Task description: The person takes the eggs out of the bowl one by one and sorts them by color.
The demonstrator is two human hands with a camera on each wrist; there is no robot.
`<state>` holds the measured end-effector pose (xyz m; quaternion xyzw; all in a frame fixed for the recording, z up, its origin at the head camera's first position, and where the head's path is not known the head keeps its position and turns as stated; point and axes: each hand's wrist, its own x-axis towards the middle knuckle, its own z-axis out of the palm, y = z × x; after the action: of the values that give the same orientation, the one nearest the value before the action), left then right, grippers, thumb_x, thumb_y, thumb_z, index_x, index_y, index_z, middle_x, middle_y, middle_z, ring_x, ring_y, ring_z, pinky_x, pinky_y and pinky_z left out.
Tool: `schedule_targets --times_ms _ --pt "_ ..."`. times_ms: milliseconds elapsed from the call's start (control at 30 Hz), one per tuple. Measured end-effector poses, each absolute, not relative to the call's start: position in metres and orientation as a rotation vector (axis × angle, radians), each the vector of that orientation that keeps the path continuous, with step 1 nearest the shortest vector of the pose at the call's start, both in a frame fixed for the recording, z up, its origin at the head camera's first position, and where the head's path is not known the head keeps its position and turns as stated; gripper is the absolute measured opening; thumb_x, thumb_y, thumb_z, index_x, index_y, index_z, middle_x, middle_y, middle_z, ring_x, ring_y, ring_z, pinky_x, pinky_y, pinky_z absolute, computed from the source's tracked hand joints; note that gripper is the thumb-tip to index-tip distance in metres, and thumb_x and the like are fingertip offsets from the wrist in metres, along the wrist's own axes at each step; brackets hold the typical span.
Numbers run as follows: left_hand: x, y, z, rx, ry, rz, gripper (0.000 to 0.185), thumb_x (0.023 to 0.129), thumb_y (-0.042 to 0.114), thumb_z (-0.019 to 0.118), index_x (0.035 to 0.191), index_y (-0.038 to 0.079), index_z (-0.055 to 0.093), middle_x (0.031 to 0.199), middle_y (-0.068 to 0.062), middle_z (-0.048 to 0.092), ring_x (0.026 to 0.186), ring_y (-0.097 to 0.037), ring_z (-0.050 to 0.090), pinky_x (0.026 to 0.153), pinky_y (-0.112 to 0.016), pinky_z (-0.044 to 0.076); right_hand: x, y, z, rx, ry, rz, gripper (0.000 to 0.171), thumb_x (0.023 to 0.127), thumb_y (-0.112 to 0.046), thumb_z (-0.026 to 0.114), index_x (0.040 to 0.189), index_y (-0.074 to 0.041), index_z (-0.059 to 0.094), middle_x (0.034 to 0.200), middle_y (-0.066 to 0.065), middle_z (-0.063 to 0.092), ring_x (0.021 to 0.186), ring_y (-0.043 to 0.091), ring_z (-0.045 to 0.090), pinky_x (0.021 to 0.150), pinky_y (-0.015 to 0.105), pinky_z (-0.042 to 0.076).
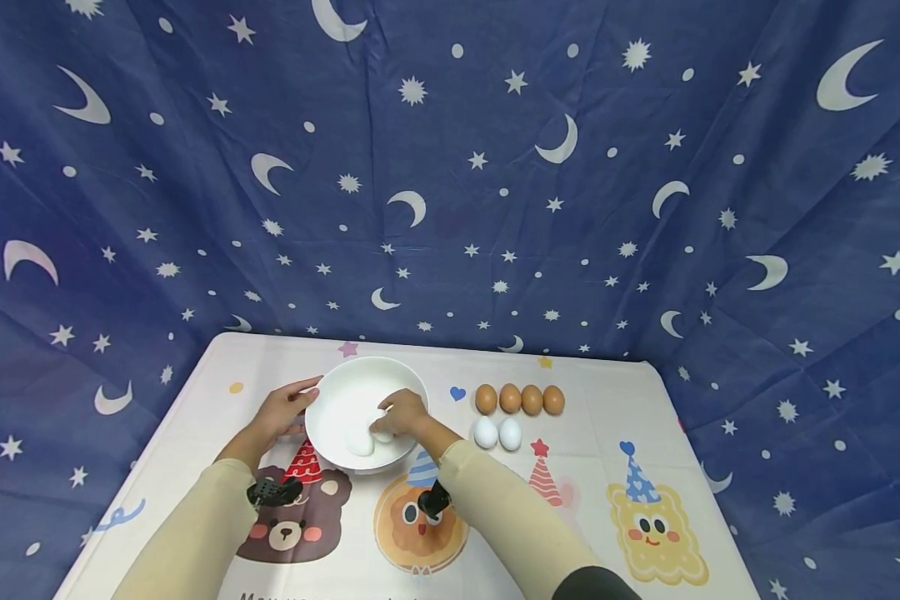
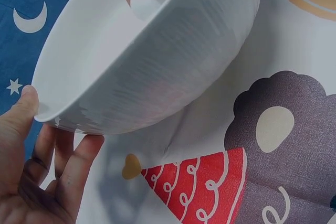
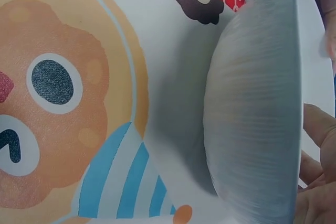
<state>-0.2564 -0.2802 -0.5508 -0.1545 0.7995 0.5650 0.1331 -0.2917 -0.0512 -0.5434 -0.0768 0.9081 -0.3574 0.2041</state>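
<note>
A large white bowl (image 1: 337, 412) is at the left of the table. My left hand (image 1: 280, 414) grips its left rim; in the left wrist view, the thumb lies at the rim and the fingers are under the outer wall. Reaching over the right side, my right hand (image 1: 403, 412) is inside the bowl. Its fingers pinch a white egg (image 2: 143, 2), seen past the rim in the left wrist view. A second white egg-like shape (image 1: 360, 443) lies beside it on the bowl's inside. The bowl wall hides part of the right hand in the right wrist view.
Right of the bowl, several brown eggs (image 1: 521, 400) stand in a row. Two white eggs (image 1: 498, 433) sit in front of them. The white tablecloth (image 1: 600, 425) carries printed cartoon figures. A blue curtain (image 1: 450, 208) with moons and stars hangs behind the table.
</note>
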Motion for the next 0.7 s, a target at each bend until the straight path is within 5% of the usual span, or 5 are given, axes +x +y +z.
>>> schedule_targets --times_ms 333,700 --pt "-0.2571 -0.2800 -0.5497 -0.433 2.312 1.639 0.054 0.103 0.037 0.050 0.151 0.015 0.039 0.140 -0.025 0.049 0.128 -0.041 0.051 0.083 -0.036 0.061 -0.3003 -0.0524 -0.5504 -0.126 2.416 -1.125 0.040 0.077 -0.016 0.085 0.113 -0.005 0.073 0.084 0.006 0.070 0.062 0.016 0.067 0.056 0.023 0.059" --pt "-0.2581 -0.2814 -0.5493 -0.421 2.282 1.684 0.054 0.103 0.035 0.051 0.151 0.013 0.039 0.137 -0.025 0.050 0.118 -0.033 0.059 0.081 -0.036 0.061 -0.3018 -0.0431 -0.5439 -0.128 2.100 -1.456 0.047 0.084 -0.013 0.079 0.126 0.002 0.064 0.103 0.014 0.070 0.087 0.023 0.073 0.071 0.029 0.062"
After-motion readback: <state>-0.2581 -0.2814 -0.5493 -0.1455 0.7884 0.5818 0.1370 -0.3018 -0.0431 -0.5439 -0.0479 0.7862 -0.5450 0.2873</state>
